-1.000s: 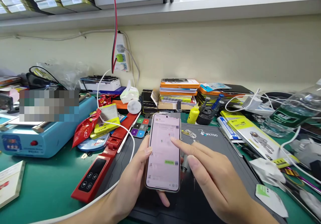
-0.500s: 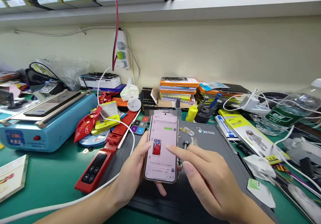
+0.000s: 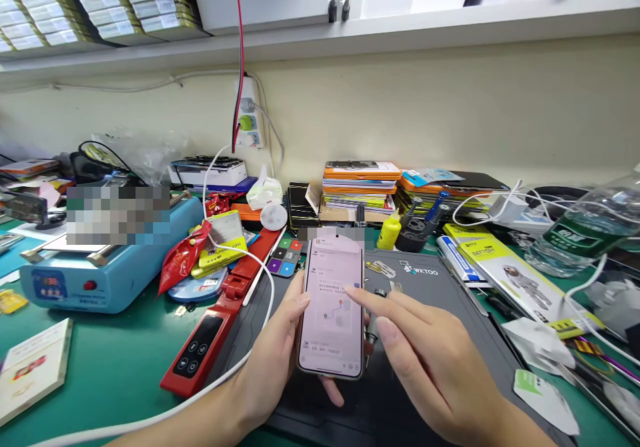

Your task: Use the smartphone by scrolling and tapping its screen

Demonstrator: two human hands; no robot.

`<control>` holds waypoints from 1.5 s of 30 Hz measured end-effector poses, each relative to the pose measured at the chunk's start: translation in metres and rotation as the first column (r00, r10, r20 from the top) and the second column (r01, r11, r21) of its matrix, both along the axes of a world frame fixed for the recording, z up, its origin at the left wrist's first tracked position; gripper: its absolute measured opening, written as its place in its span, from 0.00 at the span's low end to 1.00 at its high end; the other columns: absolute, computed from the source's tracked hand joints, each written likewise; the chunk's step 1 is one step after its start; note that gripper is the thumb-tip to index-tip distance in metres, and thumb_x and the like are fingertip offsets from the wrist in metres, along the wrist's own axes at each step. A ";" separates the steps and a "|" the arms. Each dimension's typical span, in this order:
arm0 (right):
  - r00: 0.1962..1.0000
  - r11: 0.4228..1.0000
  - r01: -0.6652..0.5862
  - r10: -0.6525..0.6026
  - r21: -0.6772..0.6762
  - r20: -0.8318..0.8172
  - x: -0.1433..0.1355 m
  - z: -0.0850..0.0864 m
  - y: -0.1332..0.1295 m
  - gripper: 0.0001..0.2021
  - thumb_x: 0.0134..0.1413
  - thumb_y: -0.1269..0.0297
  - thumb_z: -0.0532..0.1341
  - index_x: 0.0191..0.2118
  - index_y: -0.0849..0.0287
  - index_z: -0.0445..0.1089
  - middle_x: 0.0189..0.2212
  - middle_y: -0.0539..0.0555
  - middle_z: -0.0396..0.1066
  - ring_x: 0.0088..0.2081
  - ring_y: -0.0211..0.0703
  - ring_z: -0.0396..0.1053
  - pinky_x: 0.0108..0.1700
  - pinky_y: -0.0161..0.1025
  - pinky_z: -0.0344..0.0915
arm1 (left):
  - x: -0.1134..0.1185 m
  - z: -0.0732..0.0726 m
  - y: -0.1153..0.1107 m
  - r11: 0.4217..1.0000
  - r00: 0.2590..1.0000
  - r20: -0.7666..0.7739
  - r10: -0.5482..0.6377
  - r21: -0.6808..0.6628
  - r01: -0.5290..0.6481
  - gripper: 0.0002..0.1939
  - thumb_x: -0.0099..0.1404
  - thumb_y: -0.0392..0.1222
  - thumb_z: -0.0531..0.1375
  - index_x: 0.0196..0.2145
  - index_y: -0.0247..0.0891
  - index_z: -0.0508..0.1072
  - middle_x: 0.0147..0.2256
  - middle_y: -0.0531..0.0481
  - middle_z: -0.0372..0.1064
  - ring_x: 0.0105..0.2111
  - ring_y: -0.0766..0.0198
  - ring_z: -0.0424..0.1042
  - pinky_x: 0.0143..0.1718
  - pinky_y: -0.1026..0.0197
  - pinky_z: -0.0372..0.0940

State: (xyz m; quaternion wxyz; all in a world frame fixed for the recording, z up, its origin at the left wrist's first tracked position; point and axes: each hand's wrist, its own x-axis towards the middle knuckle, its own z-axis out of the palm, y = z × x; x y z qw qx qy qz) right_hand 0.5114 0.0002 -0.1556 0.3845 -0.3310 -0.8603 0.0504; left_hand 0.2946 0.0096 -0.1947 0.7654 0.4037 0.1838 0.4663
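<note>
My left hand is wrapped round a smartphone and holds it up over the dark grey work mat. The lit screen shows a chat page with a pale map picture in it. My right hand holds nothing. Its index finger reaches out to the screen's right side, at or just above the glass, while the other fingers bend loosely below. Partly hidden behind the phone and my right hand, a grey metal tool lies on the mat.
Left of the mat stand a red folding lamp-like device and a blue heating machine. A white cable crosses in front of my left arm. On the right lie yellow battery packs and a water bottle.
The chat on the phone screen has scrolled: the red picture is gone and a map picture shows. The view has tilted up slightly. Both hands keep nearly the same pose.
</note>
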 end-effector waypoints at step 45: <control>0.988 0.989 0.129 -0.135 -0.067 -0.080 0.000 -0.004 0.003 0.21 0.76 0.69 0.50 0.66 0.52 0.68 0.48 0.52 0.79 0.44 0.41 0.79 0.43 0.37 0.70 | 0.000 0.004 -0.001 0.999 0.999 -0.029 -0.027 0.020 0.028 0.24 0.80 0.54 0.46 0.68 0.46 0.57 0.51 0.37 0.75 0.49 0.40 0.80 0.25 0.58 0.80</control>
